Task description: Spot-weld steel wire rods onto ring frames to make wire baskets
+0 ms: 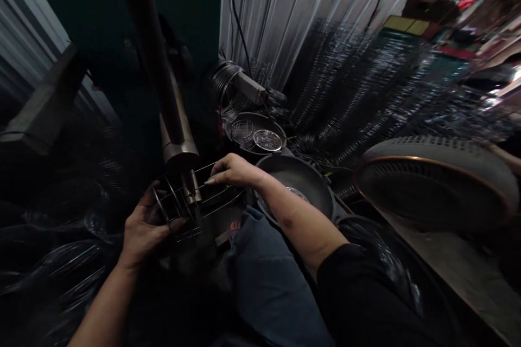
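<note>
A wire frame (220, 207) of thin metal rods lies under the tip of a metal machine electrode (191, 187). My left hand (148, 225) is closed around the frame's left end, thumb and fingers on its crossing rods. On the other side my right hand (230, 171) pinches a thin rod near the frame's far edge. The fingertips of my right hand are partly in shadow, so the exact grip is hard to see. The electrode hangs from a thick dark cylinder (179, 146) and stands between my two hands.
Behind my right hand a round tub (228, 131) holds round wire pieces. A second tub (313, 176) stands nearer. A large round fan (435, 184) is at the right. Stacks of wire racks (366, 76) lean along the corrugated wall (264, 5).
</note>
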